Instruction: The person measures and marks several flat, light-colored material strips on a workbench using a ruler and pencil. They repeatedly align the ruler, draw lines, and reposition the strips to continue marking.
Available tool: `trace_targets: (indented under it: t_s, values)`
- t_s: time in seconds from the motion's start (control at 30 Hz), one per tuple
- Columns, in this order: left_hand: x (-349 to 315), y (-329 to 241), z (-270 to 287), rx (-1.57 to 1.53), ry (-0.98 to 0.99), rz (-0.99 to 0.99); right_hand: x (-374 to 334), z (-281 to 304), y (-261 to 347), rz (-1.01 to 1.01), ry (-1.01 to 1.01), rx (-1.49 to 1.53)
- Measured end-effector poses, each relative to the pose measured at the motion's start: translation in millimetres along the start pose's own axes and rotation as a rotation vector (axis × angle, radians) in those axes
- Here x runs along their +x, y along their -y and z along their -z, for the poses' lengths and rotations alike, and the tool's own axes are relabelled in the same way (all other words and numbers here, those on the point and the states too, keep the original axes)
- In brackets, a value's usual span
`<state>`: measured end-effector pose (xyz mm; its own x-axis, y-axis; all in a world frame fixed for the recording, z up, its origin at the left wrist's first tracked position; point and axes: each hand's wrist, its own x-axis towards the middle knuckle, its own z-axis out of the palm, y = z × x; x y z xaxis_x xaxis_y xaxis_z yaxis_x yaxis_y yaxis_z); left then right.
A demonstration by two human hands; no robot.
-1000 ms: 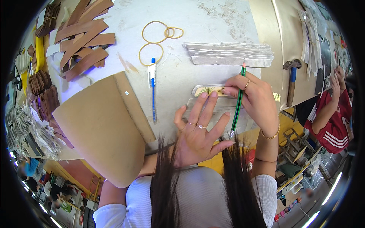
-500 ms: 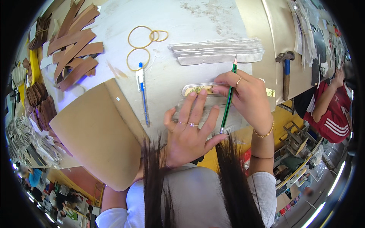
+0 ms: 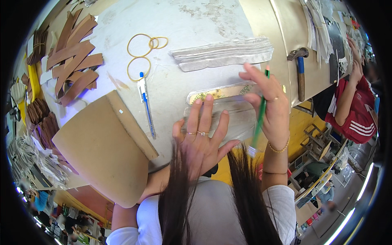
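Observation:
My left hand (image 3: pixel 202 141) lies with spread fingers, two fingertips pressing on a long, narrow yellow printed strip (image 3: pixel 228 93) with a rounded left end. The strip rests on a pale grey piece that shows around its edge. Nearer me, under my left hand, lie more thin grey strips (image 3: pixel 241 116). Tucked in my right hand (image 3: pixel 272 104) is a green pencil (image 3: pixel 259 122), its tip pointing away from me. My right thumb and index finger are apart above the yellow strip's right part; motion blurs them. Beyond, a fanned stack of grey strips (image 3: pixel 222 54) lies on the table.
To the left are a large brown curved panel (image 3: pixel 102 151), a blue pen (image 3: pixel 148 106), rubber bands (image 3: pixel 139 68) and piles of brown strips (image 3: pixel 77 57). A hammer (image 3: pixel 301 73) lies at right. Beyond the table's right edge is a person in a red shirt (image 3: pixel 355 114).
My right thumb and fingers have come off the yellow strip, uncovering its right part, and the pencil has tilted in my hand. My left fingers stay on the strip. The whole view has shifted slightly.

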<state>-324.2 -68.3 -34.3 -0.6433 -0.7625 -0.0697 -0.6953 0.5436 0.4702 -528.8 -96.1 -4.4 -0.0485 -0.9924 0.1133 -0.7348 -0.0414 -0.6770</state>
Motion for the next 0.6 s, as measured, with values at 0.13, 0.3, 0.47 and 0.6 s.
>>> trace_targets:
  t_s: [0.13,0.3,0.47,0.6]
  values:
    - [3,-2,4,0.033,-0.009,-0.004,2,5,9,-0.022,-0.016,0.156]
    - [6,-6,3,0.114,-0.018,0.042,0,-28,11,-0.234,0.015,0.334]
    - [9,-1,-6,0.184,-0.071,0.017,3,-36,5,-0.104,-0.018,0.242]
    - [10,-3,-6,0.204,-0.058,0.041,6,-36,8,-0.053,0.004,0.163]
